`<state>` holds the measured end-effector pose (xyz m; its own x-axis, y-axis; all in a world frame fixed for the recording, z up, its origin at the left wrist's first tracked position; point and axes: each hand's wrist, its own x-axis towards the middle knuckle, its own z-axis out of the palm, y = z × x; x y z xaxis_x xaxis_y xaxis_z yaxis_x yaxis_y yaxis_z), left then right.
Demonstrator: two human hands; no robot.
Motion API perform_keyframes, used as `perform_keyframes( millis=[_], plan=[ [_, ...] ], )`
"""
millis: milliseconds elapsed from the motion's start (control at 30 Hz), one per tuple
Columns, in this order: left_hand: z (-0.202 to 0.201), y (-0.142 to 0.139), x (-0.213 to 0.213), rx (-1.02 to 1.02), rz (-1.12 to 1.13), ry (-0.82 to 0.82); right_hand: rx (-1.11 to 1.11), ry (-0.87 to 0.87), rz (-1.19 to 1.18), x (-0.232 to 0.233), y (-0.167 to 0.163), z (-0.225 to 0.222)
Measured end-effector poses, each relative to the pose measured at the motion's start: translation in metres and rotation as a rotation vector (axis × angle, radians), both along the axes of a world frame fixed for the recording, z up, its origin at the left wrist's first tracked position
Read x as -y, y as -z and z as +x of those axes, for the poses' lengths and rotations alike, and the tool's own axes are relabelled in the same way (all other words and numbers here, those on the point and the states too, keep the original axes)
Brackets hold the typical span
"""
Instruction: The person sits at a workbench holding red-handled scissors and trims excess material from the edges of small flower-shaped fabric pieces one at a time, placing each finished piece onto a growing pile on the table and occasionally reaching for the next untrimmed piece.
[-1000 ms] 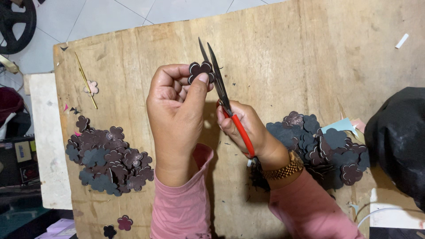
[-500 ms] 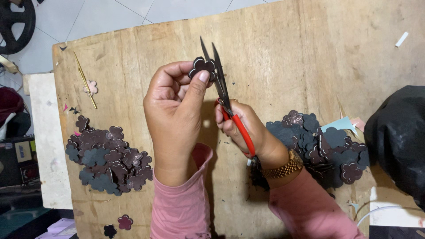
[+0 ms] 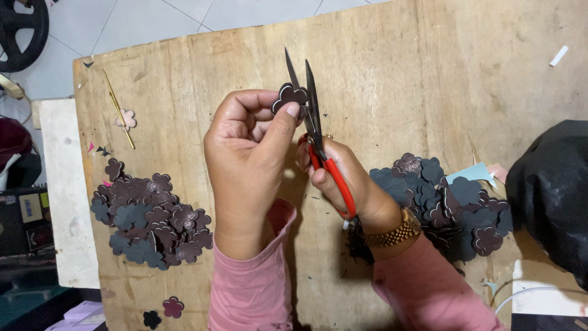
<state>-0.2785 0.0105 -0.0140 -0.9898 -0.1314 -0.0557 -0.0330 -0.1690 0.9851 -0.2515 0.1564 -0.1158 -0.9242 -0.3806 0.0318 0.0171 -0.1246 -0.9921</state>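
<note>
Left hand [image 3: 248, 153] pinches a dark flower cutout [image 3: 290, 96], right hand [image 3: 343, 181] grips red-handled scissors [image 3: 318, 135], blades apart; big piles both sides [image 3: 147, 214] [image 3: 447, 199], so prob well underway

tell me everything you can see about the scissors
The scissors have two slim, dark, pointed blades and bright red handles. They look like metal with plastic grips. The blades stand slightly apart, tips pointing up and away over the wooden board. The right hand grips the handles, which cover part of them. The blades' inner part sits right beside a small dark flower-shaped cutout pinched in the left hand, at the cutout's right edge.
</note>
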Motion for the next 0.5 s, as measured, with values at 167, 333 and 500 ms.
perform_keyframes(
  millis=[167,333,500],
  plan=[
    [0.0003,0.0014,0.0008,-0.019,-0.012,0.007,0.062,-0.013,0.002,0.0,-0.0046,-0.0001],
    [0.002,0.0011,-0.0006,-0.09,-0.046,0.002,0.07,-0.038,-0.009,0.0001,-0.0079,-0.0008],
    [0.003,-0.0022,-0.0018,-0.005,-0.027,0.005,0.036,-0.037,-0.064,0.001,-0.008,-0.0004]
  ],
)
